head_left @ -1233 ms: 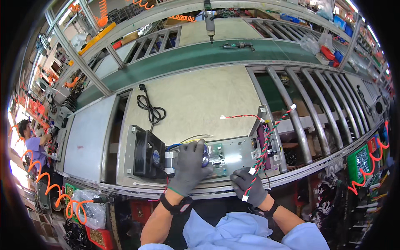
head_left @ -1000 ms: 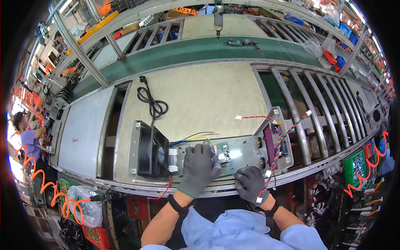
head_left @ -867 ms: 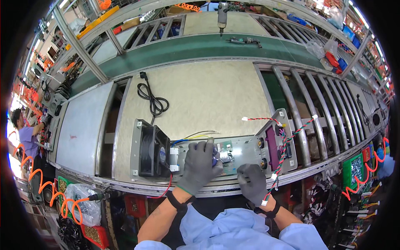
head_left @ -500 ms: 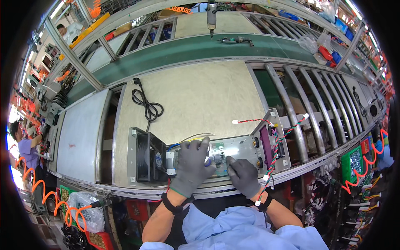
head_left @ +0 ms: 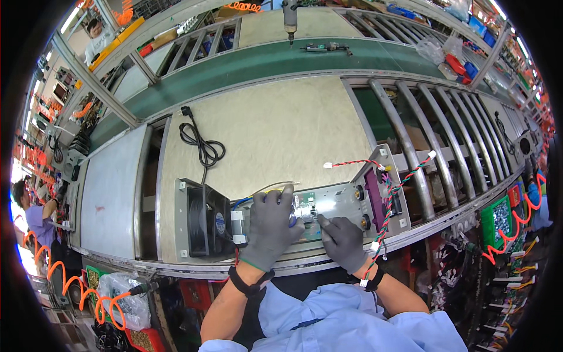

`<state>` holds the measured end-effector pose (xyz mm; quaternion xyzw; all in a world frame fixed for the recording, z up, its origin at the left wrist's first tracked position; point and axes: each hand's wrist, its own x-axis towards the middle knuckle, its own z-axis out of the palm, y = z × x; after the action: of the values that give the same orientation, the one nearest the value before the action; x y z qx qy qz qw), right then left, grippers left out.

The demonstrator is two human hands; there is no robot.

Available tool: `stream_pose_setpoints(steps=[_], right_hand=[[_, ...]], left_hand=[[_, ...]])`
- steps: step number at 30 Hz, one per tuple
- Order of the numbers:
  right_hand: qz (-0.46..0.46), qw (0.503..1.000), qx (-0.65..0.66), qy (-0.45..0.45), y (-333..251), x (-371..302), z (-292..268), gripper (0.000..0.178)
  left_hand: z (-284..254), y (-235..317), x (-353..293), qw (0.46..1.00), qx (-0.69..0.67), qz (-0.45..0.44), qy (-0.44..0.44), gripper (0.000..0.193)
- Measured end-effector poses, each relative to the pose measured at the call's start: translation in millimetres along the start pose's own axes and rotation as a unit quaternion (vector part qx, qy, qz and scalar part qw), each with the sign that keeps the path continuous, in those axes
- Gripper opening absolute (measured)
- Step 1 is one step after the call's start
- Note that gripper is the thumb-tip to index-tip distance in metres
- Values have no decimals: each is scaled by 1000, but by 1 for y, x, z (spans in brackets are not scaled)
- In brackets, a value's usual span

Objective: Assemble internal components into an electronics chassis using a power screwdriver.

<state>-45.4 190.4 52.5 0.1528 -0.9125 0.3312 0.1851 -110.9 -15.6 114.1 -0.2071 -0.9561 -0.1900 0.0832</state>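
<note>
An open grey metal chassis lies lengthwise at the bench's near edge. A black fan stands at its left end, and a purple part is fixed at the right. Between them is a green circuit board. My grey-gloved left hand bends over the board's left side, fingers closed around a small bluish, shiny item mostly hidden by the glove. My gloved right hand rests at the board's right side, fingers curled together with the fingertips near the board; anything in them is hidden.
Twisted red-green wires hang over the chassis's right end, near my right wrist. Behind lies a coiled black power cord. Metal rollers run off to the right. A power screwdriver hangs above the green belt.
The view has tilted slightly, moving the far bench upward in the picture. Both hands stay at the board, with only a slight shift of the right hand.
</note>
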Motion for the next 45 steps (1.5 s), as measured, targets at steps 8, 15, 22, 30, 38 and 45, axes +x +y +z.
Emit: stream_pose_setpoints(steps=[8, 15, 22, 30, 38, 45], right_hand=[[-18, 999, 1, -35, 1, 4, -9, 45], [-36, 999, -4, -34, 0, 5, -6, 49], [-42, 999, 2, -14, 1, 4, -5, 47], [-36, 999, -12, -23, 3, 2, -2, 47], [-37, 999, 15, -7, 4, 4, -2, 47], [-20, 999, 19, -28, 5, 4, -3, 48]], left_hand=[[-7, 11, 1, 1000, 18, -22, 12, 71], [-6, 0, 1, 1000, -13, -10, 15, 69], [-5, 1, -1, 1000, -24, -10, 9, 72], [-9, 3, 1, 999, -13, -37, -27, 73], [-10, 7, 4, 999, 1, -44, -21, 69], [-5, 7, 6, 1000, -9, -25, -3, 72]])
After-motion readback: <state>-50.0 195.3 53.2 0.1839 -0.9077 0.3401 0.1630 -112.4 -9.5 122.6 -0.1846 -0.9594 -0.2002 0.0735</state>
